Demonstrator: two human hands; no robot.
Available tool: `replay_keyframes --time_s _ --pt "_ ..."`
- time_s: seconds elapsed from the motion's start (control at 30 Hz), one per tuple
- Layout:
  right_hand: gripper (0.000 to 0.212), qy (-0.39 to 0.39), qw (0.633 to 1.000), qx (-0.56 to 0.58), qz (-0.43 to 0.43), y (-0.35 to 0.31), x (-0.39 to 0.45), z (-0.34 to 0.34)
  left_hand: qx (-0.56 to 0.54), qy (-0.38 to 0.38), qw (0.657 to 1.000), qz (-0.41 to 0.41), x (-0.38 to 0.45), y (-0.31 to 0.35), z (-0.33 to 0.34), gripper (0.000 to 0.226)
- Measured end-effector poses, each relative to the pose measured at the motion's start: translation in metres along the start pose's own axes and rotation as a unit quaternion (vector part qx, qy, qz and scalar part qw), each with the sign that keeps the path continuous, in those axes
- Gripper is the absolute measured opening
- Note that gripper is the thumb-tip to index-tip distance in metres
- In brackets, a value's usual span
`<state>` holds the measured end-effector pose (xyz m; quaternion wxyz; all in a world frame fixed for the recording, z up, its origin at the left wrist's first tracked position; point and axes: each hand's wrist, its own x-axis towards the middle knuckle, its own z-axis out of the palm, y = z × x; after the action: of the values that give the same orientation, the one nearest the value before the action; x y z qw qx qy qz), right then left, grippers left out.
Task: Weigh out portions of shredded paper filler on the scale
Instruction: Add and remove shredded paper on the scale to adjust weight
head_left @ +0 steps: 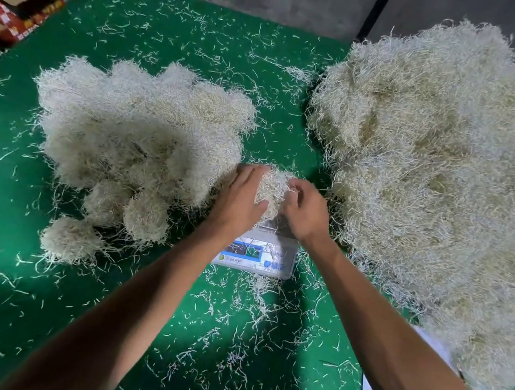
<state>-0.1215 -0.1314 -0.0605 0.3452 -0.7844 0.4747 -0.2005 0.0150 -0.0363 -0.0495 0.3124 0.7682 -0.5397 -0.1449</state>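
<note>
Left grip (242, 197) flat-fingered, right grip (305, 213) curled, nearly touching

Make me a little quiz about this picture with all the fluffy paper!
1. True or false: the scale sits between the two heaps.
2. Which heap is bigger? A. the left heap B. the right heap
3. Fill in: both hands are on a clump of paper above the ____.

Key:
1. True.
2. B.
3. Scale. The left hand lies against the clump and the right hand pinches it.
</note>
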Motion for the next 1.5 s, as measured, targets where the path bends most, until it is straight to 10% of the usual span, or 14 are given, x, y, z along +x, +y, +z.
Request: replay_keyframes --time_s 0.53,0.9,1.5 --pt "0.028 0.103 0.995 -0.009 0.002 0.022 -0.099 0.009 -0.096 0.056 0.991 -0.078 -0.104 -0.007 0.014 0.087" --pt "0.022 0.006 0.998 0.036 0.048 0.043 -0.142 0.037 -0.127 0.014 0.979 -0.156 -0.162 -0.009 0.039 0.074" --pt "0.05 0.122 0.989 0.08 0.034 0.017 -0.039 0.009 -0.143 0.12 0.976 -0.116 -0.05 -0.009 0.012 0.061"
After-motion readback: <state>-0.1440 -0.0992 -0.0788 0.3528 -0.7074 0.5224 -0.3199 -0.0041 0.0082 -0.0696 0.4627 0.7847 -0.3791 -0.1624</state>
